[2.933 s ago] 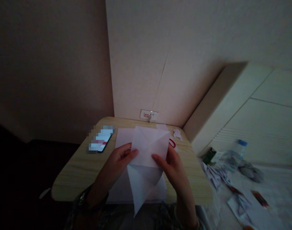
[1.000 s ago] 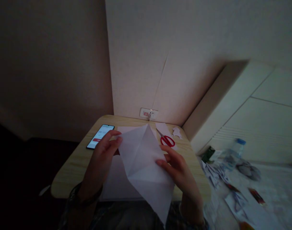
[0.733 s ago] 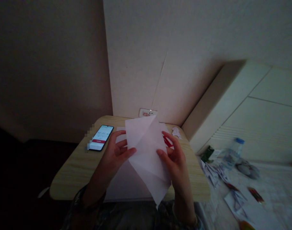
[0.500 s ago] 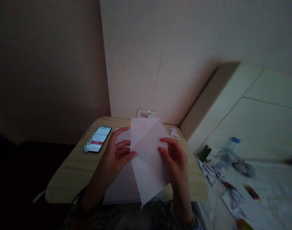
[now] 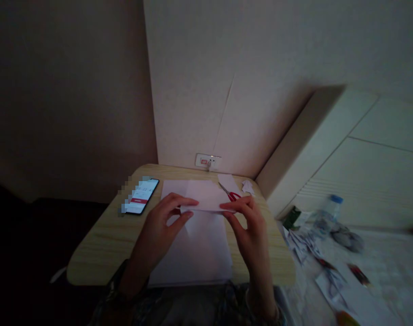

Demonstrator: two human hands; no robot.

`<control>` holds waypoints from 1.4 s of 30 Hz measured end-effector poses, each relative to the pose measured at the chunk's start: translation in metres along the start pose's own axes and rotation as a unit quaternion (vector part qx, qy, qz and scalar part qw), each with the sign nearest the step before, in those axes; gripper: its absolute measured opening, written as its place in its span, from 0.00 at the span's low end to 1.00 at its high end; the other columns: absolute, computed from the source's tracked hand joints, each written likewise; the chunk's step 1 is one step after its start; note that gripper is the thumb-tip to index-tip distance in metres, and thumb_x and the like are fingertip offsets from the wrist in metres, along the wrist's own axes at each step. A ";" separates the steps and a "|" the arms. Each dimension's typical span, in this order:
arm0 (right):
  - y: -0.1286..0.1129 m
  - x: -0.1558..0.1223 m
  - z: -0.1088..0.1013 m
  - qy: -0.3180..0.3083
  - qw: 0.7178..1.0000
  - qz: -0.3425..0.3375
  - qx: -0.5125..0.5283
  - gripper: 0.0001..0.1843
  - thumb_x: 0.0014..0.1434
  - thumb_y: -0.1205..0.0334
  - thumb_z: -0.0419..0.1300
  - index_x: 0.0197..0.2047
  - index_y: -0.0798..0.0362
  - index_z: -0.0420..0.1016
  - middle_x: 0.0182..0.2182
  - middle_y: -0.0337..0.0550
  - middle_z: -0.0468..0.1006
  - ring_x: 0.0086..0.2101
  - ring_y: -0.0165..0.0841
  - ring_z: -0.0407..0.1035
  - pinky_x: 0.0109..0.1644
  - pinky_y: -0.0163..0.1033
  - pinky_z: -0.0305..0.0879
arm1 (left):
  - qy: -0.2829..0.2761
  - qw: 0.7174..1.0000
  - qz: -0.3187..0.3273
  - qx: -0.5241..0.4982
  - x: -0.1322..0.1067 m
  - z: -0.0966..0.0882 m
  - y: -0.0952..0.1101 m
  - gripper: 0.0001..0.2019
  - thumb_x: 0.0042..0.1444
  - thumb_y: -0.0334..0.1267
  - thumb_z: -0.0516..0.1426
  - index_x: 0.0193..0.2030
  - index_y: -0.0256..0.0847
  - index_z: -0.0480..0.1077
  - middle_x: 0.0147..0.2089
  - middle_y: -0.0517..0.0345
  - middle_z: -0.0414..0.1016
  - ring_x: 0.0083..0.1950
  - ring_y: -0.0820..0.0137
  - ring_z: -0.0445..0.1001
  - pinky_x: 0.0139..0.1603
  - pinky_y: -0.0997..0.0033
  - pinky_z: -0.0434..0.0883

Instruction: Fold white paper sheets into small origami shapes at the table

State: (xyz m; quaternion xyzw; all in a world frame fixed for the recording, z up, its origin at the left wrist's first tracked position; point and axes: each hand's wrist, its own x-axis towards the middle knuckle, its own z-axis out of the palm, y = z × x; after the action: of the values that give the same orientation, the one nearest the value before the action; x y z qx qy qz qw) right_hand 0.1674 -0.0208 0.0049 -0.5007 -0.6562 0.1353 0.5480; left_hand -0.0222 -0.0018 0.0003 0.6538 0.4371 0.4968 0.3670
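Between my two hands a sheet of white paper (image 5: 206,210) is held nearly edge-on, so it shows as a thin band. My left hand (image 5: 168,222) pinches its left end between thumb and fingers. At the right end, my right hand (image 5: 249,224) grips it the same way. Below lies a stack of white paper (image 5: 199,258) on the small wooden table (image 5: 104,244). Scissors with red handles (image 5: 232,195) rest just beyond my right fingers, partly over a white paper strip (image 5: 228,181).
A lit phone (image 5: 142,197) lies on the table's left. A small folded paper piece (image 5: 247,187) sits at the back right, near a wall socket (image 5: 208,160). On the bed to the right are a water bottle (image 5: 331,210), folded papers (image 5: 301,244) and other small items.
The paper has tipped from facing me to nearly edge-on in my hands. The scissors and the stack beneath have come into view. Both hands still hold the sheet.
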 end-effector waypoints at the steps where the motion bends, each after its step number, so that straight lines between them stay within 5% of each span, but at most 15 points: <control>1: 0.000 0.000 0.000 0.011 1.000 -0.005 -0.008 0.06 0.54 0.69 0.63 0.33 0.48 0.79 0.31 0.39 0.69 0.36 0.32 0.66 0.42 0.38 0.63 | 0.016 1.000 0.012 0.020 0.000 0.000 -0.001 0.07 0.54 0.35 0.57 0.37 0.45 0.77 0.38 0.58 0.71 0.43 0.68 0.71 0.44 0.69 0.71; 5: -0.002 0.000 -0.001 0.016 1.000 -0.009 0.002 0.04 0.53 0.67 0.64 0.30 0.49 0.78 0.38 0.41 0.71 0.42 0.35 0.67 0.48 0.41 0.62 | 0.122 0.990 0.047 0.060 0.002 0.000 -0.004 0.04 0.51 0.38 0.60 0.30 0.46 0.78 0.43 0.57 0.70 0.49 0.64 0.69 0.56 0.61 0.63; 7: -0.003 -0.001 -0.001 -0.006 0.999 0.012 0.040 0.04 0.54 0.66 0.63 0.29 0.49 0.77 0.37 0.41 0.75 0.41 0.35 0.69 0.48 0.41 0.63 | 0.131 0.991 0.037 0.007 0.001 0.001 -0.003 0.04 0.51 0.39 0.61 0.29 0.46 0.77 0.47 0.57 0.72 0.52 0.63 0.69 0.57 0.63 0.62; 12: -0.003 -0.006 0.006 -0.034 0.986 0.120 0.107 0.06 0.56 0.61 0.61 0.29 0.50 0.76 0.25 0.38 0.77 0.30 0.33 0.70 0.35 0.37 0.64 | 0.129 0.983 -0.074 -0.108 -0.001 0.006 0.002 0.06 0.52 0.42 0.60 0.30 0.42 0.75 0.33 0.60 0.77 0.36 0.68 0.74 0.37 0.73 0.69; 18: 0.001 -0.007 0.010 -0.007 0.975 0.155 0.156 0.05 0.55 0.59 0.62 0.30 0.50 0.76 0.25 0.37 0.76 0.28 0.31 0.68 0.30 0.34 0.62 | 0.044 0.969 -0.158 -0.185 -0.003 0.008 0.008 0.10 0.46 0.42 0.64 0.33 0.40 0.73 0.25 0.63 0.75 0.23 0.74 0.69 0.21 0.79 0.62; 25: 0.000 -0.007 0.010 -0.049 0.968 0.171 0.175 0.09 0.54 0.55 0.63 0.27 0.50 0.74 0.21 0.35 0.71 0.23 0.29 0.63 0.24 0.33 0.56 | 0.055 0.965 -0.177 -0.186 -0.004 0.009 0.010 0.09 0.47 0.41 0.62 0.34 0.41 0.73 0.23 0.64 0.73 0.23 0.72 0.70 0.21 0.79 0.63; 30: -0.002 -0.006 0.011 -0.027 0.962 0.202 0.182 0.11 0.54 0.52 0.62 0.28 0.50 0.74 0.20 0.35 0.70 0.21 0.29 0.62 0.21 0.33 0.55 | -0.017 0.960 -0.202 -0.194 -0.004 0.007 0.012 0.13 0.45 0.43 0.64 0.35 0.39 0.73 0.27 0.59 0.77 0.25 0.69 0.72 0.22 0.76 0.66; 36: -0.001 -0.005 0.005 -0.103 0.957 0.169 0.213 0.14 0.54 0.59 0.63 0.45 0.46 0.71 0.27 0.35 0.73 0.29 0.31 0.69 0.31 0.34 0.66 | 0.040 0.960 -0.178 -0.211 -0.003 0.008 0.006 0.15 0.46 0.43 0.64 0.40 0.39 0.71 0.30 0.59 0.77 0.27 0.70 0.73 0.25 0.76 0.69; 42: 0.005 -0.006 0.002 -0.108 0.956 0.176 0.211 0.28 0.54 0.60 0.64 0.58 0.43 0.64 0.33 0.38 0.73 0.34 0.32 0.70 0.40 0.38 0.70 | 0.068 0.963 -0.147 -0.214 -0.002 0.007 0.007 0.35 0.49 0.39 0.62 0.64 0.51 0.55 0.35 0.60 0.78 0.27 0.67 0.75 0.24 0.73 0.71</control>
State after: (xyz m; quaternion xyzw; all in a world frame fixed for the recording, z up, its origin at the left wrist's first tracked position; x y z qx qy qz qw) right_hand 0.1673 -0.0227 -0.0034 -0.4636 -0.5696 0.4180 0.5347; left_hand -0.0138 -0.0063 0.0041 0.4533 0.4357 0.5627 0.5368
